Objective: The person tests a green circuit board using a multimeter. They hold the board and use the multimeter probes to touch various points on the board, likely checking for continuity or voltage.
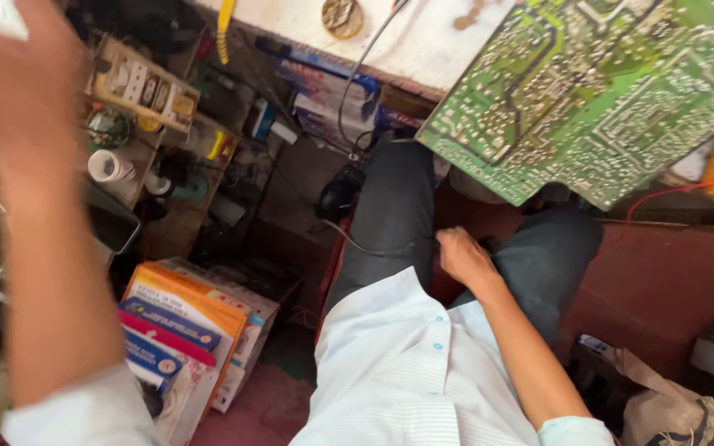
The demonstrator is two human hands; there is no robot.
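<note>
Head view: right hand point(462, 258) fisted on lap below green circuit board point(597, 91) edge; left hand point(10, 74) blurred, grip untellable.

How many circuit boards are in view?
1: a large green circuit board, solder side up, at upper right above the person's knees, jutting out from the bench edge. The right hand rests below it. Others could be hidden in the clutter.

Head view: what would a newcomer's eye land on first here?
First the big green circuit board, solder side up, tilted across the upper right above the person's knees. Next the blurred left hand, raised close to the camera at upper left, while the right hand rests in the lap. A stack of colourful boxes sits on the floor at lower left.
</note>
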